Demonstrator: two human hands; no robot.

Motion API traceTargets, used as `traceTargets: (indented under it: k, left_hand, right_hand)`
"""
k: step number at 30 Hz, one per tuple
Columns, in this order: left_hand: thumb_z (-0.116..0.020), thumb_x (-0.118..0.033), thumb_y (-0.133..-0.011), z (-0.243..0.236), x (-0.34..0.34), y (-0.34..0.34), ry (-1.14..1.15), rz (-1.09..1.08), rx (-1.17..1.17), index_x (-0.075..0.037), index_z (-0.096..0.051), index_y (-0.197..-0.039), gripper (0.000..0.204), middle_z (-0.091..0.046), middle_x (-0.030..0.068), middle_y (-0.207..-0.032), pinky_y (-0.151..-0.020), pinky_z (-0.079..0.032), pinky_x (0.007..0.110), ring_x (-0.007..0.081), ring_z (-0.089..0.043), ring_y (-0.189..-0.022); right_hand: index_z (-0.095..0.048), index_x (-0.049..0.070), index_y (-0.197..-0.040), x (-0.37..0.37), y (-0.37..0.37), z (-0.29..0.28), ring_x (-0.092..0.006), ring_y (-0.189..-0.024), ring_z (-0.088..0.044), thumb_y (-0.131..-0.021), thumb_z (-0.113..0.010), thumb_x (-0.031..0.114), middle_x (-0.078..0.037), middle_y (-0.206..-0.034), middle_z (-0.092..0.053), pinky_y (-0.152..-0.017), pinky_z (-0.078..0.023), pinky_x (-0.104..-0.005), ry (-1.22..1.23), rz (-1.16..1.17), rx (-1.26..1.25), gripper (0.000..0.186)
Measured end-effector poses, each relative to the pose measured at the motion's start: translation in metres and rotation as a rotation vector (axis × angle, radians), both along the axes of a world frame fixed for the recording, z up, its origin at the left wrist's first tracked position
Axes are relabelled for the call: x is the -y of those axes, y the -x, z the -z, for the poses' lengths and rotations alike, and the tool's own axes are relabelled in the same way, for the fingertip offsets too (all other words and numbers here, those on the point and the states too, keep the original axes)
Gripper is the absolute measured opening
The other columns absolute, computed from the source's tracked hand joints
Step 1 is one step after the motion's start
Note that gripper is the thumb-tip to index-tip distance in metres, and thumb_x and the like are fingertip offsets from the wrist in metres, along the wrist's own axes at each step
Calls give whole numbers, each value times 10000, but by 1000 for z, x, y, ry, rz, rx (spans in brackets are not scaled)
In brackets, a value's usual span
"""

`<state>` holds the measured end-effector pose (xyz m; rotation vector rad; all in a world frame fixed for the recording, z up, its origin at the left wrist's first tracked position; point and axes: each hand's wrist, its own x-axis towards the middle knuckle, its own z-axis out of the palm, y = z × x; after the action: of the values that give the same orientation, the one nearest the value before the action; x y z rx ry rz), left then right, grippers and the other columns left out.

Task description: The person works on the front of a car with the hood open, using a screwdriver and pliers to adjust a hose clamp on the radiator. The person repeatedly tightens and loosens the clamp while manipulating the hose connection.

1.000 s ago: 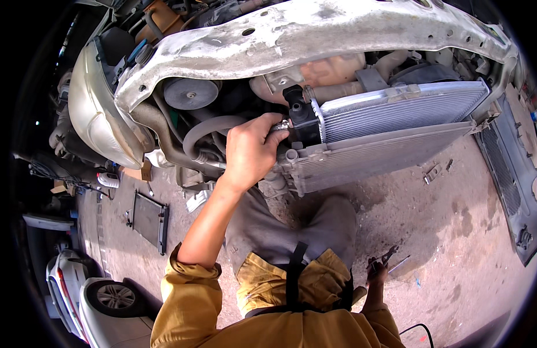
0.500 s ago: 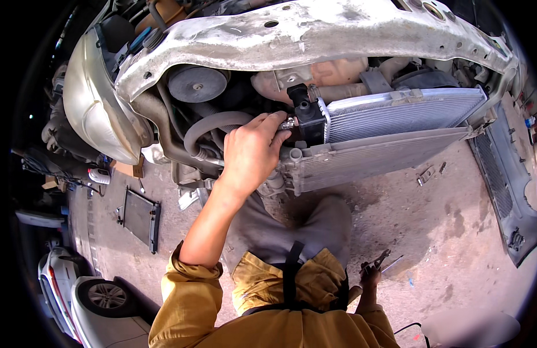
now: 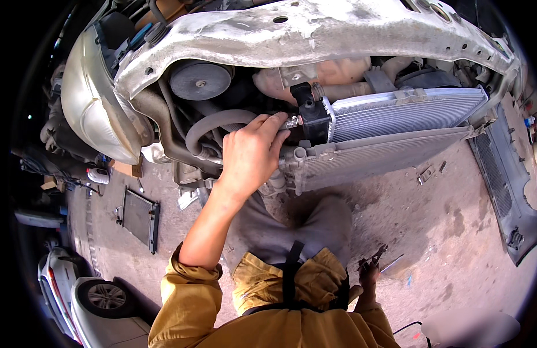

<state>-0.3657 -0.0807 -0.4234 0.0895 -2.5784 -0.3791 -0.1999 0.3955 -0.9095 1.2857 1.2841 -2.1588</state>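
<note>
My left hand point(image 3: 252, 152) reaches up to the end of a silver radiator point(image 3: 404, 116). Its thumb and fingers pinch a small metal fitting point(image 3: 292, 122) beside the radiator's black end tank point(image 3: 313, 116). The fingers partly hide the fitting, so I cannot tell whether it is attached to the tank. A thick grey hose point(image 3: 213, 129) curves behind this hand. Low on the right, my right hand point(image 3: 369, 274) is closed around a dark hand tool point(image 3: 378, 254) with a forked head, its exact kind unclear. A dull grey finned condenser point(image 3: 372, 165) stands in front of the radiator.
A worn white metal beam point(image 3: 315, 32) spans above the hands, with a headlight point(image 3: 97, 110) at its left. On the concrete lie a framed panel point(image 3: 139, 219), small metal parts point(image 3: 426, 174) and a long grey trim piece point(image 3: 503, 185). A car point(image 3: 100, 301) is at lower left.
The view has shifted slightly, and the end tank sits a little farther right of my left fingers, showing more of the fitting. My right hand's tool has moved slightly left and up.
</note>
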Motion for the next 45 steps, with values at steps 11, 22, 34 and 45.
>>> traceTargets:
  k: [11,22,34,45]
  left_hand:
    - [-750,-171,-939,11,3,17,-72,-87,123,23,-710,-1179,311,-751,133,-908,-726,-509,265,79,-622,-810]
    - [-728,-209,-965,20,18,36,-83,-76,78,25,-679,-1265,384,-642,-26,-810,-537,-313,203,30,-422,-633]
    - [-735,-219,-959,19,20,29,-53,-92,102,15,-683,-1256,382,-608,-22,-788,-547,-304,208,40,-403,-635]
    - [-738,-187,-956,8,11,25,-63,-131,196,37,-688,-1216,347,-602,-5,-760,-633,-411,199,48,-482,-708]
  right_hand:
    - [-547,113,-1193,-66,-8,5,-201,-649,-684,-980,-581,273,-90,-835,-686,-461,-494,-293,-307,250,-102,267]
    - [-586,62,-1236,-103,-65,73,-343,-938,-697,-959,-590,353,-179,-1036,-696,-815,-558,-496,-1191,-353,632,402]
    - [-686,43,-976,18,-1,17,-414,-956,-685,-954,-572,334,-230,-944,-719,-834,-518,-563,-1053,-767,26,313]
    - [-758,124,-1021,-23,-305,-97,-279,-1067,-668,-941,-560,277,-83,-1150,-729,-900,-457,-562,-676,-2114,325,263]
